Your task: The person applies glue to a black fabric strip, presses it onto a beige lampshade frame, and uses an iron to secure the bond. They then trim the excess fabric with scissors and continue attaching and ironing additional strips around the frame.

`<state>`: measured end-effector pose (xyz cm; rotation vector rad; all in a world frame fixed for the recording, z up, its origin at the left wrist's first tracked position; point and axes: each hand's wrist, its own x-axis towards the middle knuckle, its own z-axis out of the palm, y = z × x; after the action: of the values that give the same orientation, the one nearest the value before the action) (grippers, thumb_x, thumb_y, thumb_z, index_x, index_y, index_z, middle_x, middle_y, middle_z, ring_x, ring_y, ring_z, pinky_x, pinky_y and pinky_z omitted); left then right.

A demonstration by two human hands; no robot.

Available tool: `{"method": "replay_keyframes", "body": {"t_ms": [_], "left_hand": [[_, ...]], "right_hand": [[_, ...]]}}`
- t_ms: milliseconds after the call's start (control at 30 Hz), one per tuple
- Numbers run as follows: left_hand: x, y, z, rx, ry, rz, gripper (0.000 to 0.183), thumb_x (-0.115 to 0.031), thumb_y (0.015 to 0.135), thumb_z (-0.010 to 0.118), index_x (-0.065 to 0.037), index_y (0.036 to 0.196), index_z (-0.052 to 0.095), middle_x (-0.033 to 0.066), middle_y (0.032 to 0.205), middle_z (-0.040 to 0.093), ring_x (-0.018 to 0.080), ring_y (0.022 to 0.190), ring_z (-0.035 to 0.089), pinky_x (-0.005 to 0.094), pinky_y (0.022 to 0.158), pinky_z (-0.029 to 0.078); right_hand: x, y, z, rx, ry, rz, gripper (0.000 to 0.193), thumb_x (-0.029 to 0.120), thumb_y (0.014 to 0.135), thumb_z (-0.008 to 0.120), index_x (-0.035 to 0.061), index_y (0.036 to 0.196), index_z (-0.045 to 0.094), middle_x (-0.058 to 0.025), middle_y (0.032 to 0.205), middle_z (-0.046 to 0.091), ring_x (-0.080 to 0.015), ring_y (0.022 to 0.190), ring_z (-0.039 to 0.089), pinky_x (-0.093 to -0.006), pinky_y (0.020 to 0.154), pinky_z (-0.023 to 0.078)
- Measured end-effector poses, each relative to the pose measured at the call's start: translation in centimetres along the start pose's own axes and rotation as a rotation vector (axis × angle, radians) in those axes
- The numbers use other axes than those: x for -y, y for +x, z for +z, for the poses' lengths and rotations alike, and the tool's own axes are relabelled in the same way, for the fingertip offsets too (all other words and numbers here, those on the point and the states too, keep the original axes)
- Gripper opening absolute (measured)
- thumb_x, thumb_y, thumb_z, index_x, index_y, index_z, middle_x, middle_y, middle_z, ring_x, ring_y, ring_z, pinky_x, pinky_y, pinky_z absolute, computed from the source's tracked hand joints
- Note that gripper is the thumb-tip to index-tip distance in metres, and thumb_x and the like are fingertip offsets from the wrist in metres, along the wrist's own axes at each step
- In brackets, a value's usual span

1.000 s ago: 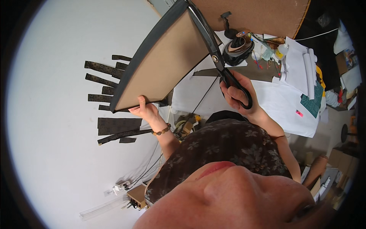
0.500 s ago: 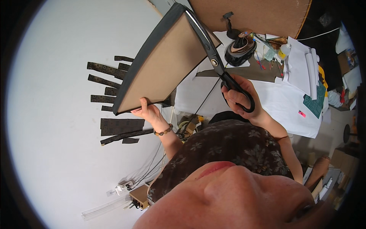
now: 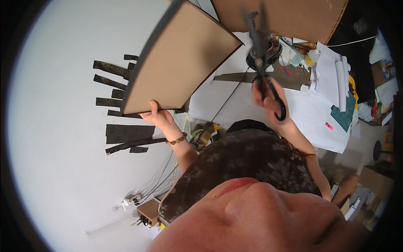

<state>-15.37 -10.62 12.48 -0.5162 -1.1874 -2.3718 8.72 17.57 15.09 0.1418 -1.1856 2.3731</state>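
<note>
Cardboard panel (image 3: 178,63), tan-faced with a dark edge, is held up in the air over the white work surface (image 3: 54,138) in the head view, the only view supplied.

Left hand (image 3: 156,117): closed on the panel's lower edge, thumb over the tan face, remaining fingers behind and not visible. A beaded bracelet (image 3: 175,140) sits on that wrist.

Right hand (image 3: 268,101): closed through the black loop handles of a pair of scissors (image 3: 262,63). Blades are motion-blurred; whether they stand apart or together cannot be told.

Governing relation: the panel lies to the left of the scissors and well above the left hand's grip. The panel's long axis runs from lower left to upper right, its right corner ending just beside the scissor blades. The blades point upward, away from the wearer, roughly alongside that right edge; contact between blade and panel cannot be confirmed. The right hand is the nearer to this corner; the left holds the opposite, lower end.

Surroundings: dark fabric strips (image 3: 126,134) lie on the white surface below and left of the panel. A larger brown board (image 3: 289,17) lies beyond the scissors. A green cutting mat (image 3: 345,115) and paper sheets (image 3: 327,71) lie well to the right.
</note>
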Motion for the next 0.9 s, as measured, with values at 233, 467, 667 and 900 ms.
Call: {"method": "replay_keyframes", "body": {"t_ms": [233, 467, 667, 900], "left_hand": [[1.6, -0.8, -1.4, -0.052, -0.183, -0.405, 0.041, -0.010, 0.090, 0.079, -0.001, 0.127, 0.061, 0.0090, 0.126, 0.065, 0.0247, 0.115, 0.061, 0.0461, 0.100, 0.053], [0.5, -2.6, 3.0, -0.242, -0.169, -0.755, 0.049, -0.026, 0.098, 0.071, -0.002, 0.138, 0.056, 0.0087, 0.135, 0.061, 0.0276, 0.125, 0.056, 0.0493, 0.111, 0.044], [0.5, -3.6, 3.7, -0.186, -0.185, -0.839, 0.054, -0.028, 0.099, 0.069, -0.001, 0.142, 0.051, 0.0107, 0.140, 0.058, 0.0304, 0.129, 0.054, 0.0518, 0.112, 0.043], [2.1, -4.4, 1.4, -0.019, -0.372, -0.978, 0.052, -0.026, 0.099, 0.069, -0.003, 0.142, 0.052, 0.0099, 0.139, 0.059, 0.0306, 0.130, 0.054, 0.0513, 0.112, 0.043]], "right_hand": [[-1.8, 3.3, -4.9, -0.353, -0.183, -0.182, 0.029, 0.012, 0.092, 0.075, 0.0057, 0.114, 0.057, 0.0028, 0.095, 0.059, -0.0048, 0.080, 0.051, -0.0202, 0.073, 0.041], [-3.3, 6.3, -2.9, -0.235, -0.211, -0.253, 0.032, -0.003, 0.094, 0.070, 0.0079, 0.117, 0.051, -0.0085, 0.110, 0.070, -0.0110, 0.096, 0.064, -0.0262, 0.086, 0.050], [-4.6, 7.9, -1.2, -0.250, -0.133, -0.276, 0.039, -0.005, 0.091, 0.075, 0.0083, 0.115, 0.046, -0.0108, 0.104, 0.070, -0.0131, 0.086, 0.066, -0.0269, 0.078, 0.055], [-4.1, 8.3, -1.9, -0.286, -0.234, -0.389, 0.043, 0.001, 0.088, 0.081, 0.0063, 0.112, 0.045, -0.0067, 0.093, 0.071, -0.0104, 0.083, 0.066, -0.0251, 0.075, 0.054]]}}
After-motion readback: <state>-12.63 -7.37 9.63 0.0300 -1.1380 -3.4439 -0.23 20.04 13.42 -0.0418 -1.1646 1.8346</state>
